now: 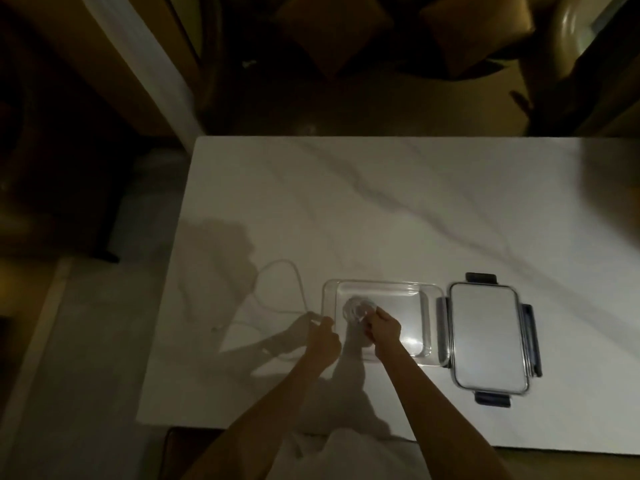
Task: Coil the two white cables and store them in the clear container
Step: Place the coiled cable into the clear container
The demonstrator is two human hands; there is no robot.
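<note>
A clear rectangular container (426,292) stands open on the white marble table (381,202). Inside its left part lies a coiled white cable (356,308), and my right hand (384,329) pinches that coil over the container. A second white cable (291,275) lies loose in a loop on the table left of the container. My left hand (323,337) sits just outside the container's left wall with its fingers closed on this loose cable's near end.
The container's lid (488,339), white with dark clips, lies flat right of the container. The table's left edge is close to the loose cable. Dark chairs and cushions stand beyond the far edge.
</note>
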